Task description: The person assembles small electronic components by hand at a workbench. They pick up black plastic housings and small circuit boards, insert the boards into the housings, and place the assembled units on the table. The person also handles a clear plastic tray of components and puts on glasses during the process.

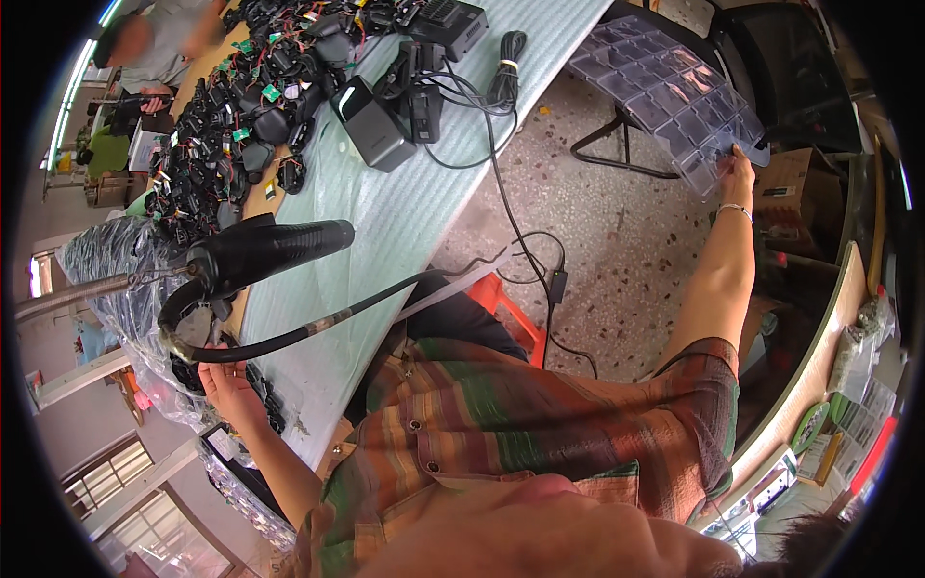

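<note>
**Clear tray in my right hand, at the far right**

The clear compartment tray (665,96) is at the far right, beyond the surface's edge, its near corner pinched in my right hand (736,175). My hands are well apart. My left hand (231,390) is at the left, by a bent black hose (299,339); I cannot tell whether its fingers grip anything. On the pale-covered surface (376,250), a black box (374,125) sits beside a heap of black parts (231,135) at the far left.

Fisheye curvature, glare on tray (667,100)
</note>
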`<state>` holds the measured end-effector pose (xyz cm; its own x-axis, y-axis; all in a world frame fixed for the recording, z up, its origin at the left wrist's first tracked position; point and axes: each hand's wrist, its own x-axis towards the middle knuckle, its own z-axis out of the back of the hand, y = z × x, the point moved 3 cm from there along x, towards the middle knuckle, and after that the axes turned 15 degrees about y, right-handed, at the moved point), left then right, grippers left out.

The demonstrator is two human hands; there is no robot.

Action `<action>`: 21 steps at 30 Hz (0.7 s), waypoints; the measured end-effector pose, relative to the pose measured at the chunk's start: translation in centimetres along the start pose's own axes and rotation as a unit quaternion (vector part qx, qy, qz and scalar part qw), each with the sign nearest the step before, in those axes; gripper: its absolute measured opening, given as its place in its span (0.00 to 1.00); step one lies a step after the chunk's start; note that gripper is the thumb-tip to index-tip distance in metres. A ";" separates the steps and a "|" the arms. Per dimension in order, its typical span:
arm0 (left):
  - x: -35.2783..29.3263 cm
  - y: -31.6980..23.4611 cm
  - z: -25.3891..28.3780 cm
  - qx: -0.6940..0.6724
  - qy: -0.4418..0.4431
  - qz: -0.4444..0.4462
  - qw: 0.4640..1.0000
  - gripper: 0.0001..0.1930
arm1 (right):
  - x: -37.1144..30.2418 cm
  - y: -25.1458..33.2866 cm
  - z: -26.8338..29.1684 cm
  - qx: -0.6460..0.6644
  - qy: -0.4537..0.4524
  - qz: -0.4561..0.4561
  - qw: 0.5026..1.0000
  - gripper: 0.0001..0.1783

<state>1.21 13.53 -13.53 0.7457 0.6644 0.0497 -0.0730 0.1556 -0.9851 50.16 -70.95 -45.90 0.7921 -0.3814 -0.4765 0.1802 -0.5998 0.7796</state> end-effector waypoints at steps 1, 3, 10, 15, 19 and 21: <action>0.0 0.0 -0.5 -0.009 -0.004 -0.003 1.000 0.16 | -0.2 0.1 0.0 0.005 0.015 -0.015 1.000 0.11; 0.5 -0.1 -1.3 0.002 0.005 -0.004 1.000 0.17 | -1.3 -0.2 -0.1 -0.029 0.020 -0.009 0.999 0.11; 0.9 0.3 -0.5 0.010 0.017 0.008 1.000 0.17 | -4.4 -1.1 0.8 -0.152 0.043 -0.020 0.987 0.12; 1.1 1.3 -1.5 0.014 0.010 0.018 1.000 0.18 | -4.9 0.7 2.2 -0.212 0.018 -0.023 0.977 0.12; 0.5 2.3 -1.4 0.019 0.018 0.023 0.999 0.17 | -7.6 1.1 1.4 -0.374 -0.037 0.067 0.924 0.11; 0.3 2.3 -1.3 -0.002 0.013 0.015 1.000 0.17 | -9.9 0.9 0.2 -0.413 -0.057 0.181 0.891 0.12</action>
<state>2.14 13.11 -16.01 0.7597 0.6500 0.0156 -0.0930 0.1324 -0.9868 42.33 -67.81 -40.58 0.8296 -0.5421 -0.1339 0.3297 0.2820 0.9010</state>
